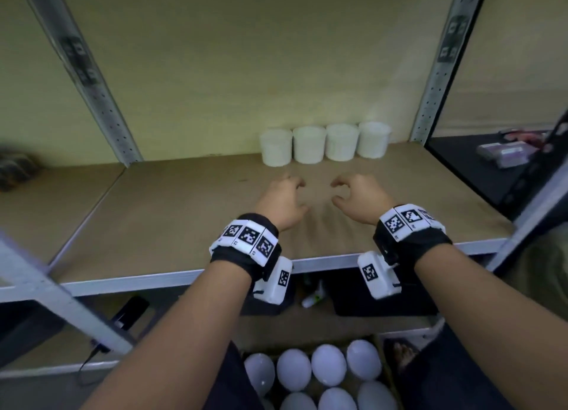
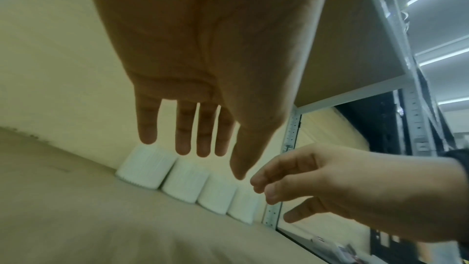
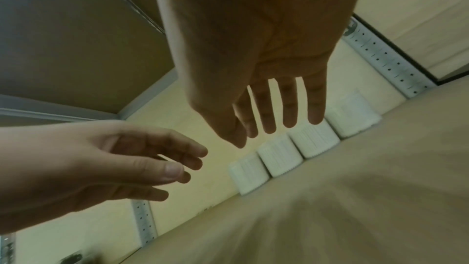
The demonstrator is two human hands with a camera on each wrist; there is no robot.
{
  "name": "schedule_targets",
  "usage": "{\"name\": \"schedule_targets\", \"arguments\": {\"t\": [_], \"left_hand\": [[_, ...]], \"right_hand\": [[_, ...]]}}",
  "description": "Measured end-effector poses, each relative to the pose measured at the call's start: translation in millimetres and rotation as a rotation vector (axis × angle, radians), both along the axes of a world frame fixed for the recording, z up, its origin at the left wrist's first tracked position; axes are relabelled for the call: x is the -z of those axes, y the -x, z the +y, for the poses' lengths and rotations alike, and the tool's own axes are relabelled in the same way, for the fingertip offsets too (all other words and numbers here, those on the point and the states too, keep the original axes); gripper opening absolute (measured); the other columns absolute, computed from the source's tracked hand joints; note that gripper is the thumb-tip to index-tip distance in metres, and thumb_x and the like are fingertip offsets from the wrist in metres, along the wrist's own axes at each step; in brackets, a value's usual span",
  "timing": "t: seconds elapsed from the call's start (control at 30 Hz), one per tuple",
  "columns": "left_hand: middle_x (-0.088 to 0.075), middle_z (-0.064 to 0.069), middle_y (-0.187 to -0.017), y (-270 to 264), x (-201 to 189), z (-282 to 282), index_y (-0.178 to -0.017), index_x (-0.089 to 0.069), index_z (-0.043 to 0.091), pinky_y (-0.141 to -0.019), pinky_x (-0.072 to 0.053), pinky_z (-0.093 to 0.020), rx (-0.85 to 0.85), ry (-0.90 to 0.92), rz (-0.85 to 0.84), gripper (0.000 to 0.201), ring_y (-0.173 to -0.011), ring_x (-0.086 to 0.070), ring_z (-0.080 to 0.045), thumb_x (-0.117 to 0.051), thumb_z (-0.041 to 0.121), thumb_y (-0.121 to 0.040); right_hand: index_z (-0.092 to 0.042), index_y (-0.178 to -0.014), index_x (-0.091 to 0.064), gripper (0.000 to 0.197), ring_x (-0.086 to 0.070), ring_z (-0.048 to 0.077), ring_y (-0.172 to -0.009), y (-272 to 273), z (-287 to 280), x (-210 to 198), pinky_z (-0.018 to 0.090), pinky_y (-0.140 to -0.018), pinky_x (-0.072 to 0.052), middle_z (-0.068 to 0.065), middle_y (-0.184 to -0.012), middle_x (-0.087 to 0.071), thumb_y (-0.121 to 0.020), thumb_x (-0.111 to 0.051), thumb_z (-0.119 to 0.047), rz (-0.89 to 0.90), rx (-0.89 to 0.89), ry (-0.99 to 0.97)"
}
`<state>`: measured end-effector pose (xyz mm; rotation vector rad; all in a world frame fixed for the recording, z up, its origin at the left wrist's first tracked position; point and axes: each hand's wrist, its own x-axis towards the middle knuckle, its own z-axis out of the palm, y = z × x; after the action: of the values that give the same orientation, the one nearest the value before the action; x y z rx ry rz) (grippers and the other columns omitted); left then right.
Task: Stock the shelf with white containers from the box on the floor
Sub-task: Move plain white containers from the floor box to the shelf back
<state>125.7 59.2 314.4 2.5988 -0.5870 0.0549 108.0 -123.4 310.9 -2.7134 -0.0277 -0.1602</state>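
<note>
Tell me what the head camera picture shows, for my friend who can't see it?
Two empty hands, the left hand and right hand, reach with loosely curled fingers over a brown shelf toward four white containers standing in a row by the back wall. Below, near the person's legs, an open box holds more white containers seen from above.

The left hand [image 2: 203, 57] hangs empty over the shelf [image 2: 63, 218], fingers [image 2: 182, 127] straight. Four white containers [image 2: 185, 185] stand touching along the wall. The right hand [image 2: 355, 192] hovers nearby, loosely curled.
</note>
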Motion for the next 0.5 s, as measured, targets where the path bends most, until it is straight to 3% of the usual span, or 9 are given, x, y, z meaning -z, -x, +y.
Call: {"name": "schedule_targets", "arguments": {"t": [0.2, 0.5], "left_hand": [[-0.054, -0.002, -0.125, 69, 32, -5, -0.124, -0.055, 0.017, -0.094, -0.044, -0.029, 0.066, 0.086, 0.062, 0.041, -0.116, -0.053, -0.018, -0.063, 0.028, -0.085], [-0.057, -0.003, -0.117, 122, 115, -9, -0.119, -0.059, 0.015, -0.092, -0.045, -0.027, 0.139, -0.017, 0.291, 0.038, -0.107, -0.058, -0.019, -0.064, 0.033, -0.086]], "right_hand": [[-0.015, -0.122, -0.062, 0.035, -0.055, 0.021, -0.117, 83, -7, 28, 0.025, -0.099, -0.04, 0.004, -0.128, -0.06, -0.087, -0.061, -0.022, 0.014, -0.021, -0.05], [-0.015, -0.113, -0.068, 0.035, -0.063, 0.018, -0.101, 152, -23, 101, 0.022, -0.084, -0.045, 0.003, -0.109, -0.066, -0.085, -0.067, -0.036, 0.237, -0.002, -0.074]]}}
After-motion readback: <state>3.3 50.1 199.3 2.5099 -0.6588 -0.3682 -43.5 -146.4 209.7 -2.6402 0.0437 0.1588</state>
